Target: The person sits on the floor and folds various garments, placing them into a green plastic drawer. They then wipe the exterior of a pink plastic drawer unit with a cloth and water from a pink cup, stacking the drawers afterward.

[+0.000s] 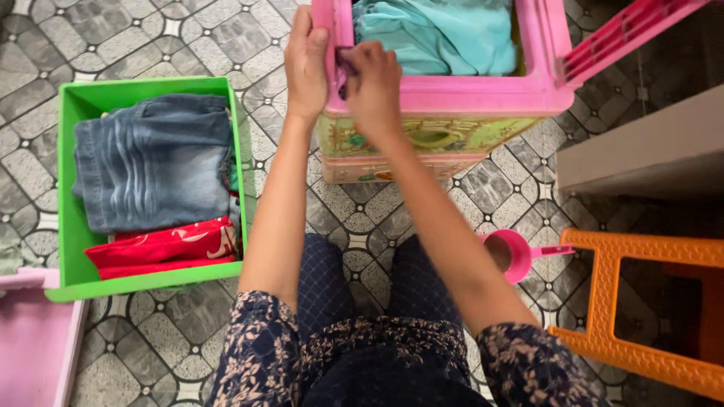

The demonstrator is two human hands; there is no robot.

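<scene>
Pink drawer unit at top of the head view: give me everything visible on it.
The pink drawer unit looks like moulded plastic, seen from above, standing on the patterned tile floor. Its top compartment is open and holds folded teal cloth. The front below shows a green-yellow decorated panel with another pink band under it. A pink slatted piece angles off its upper right. The left hand grips the front left rim; the right hand pinches at the same corner.

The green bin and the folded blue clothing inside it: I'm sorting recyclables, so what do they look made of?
The green bin looks like smooth moulded plastic, with glossy thin walls. The blue clothing looks like faded denim, with whisker fading and seams.
</scene>
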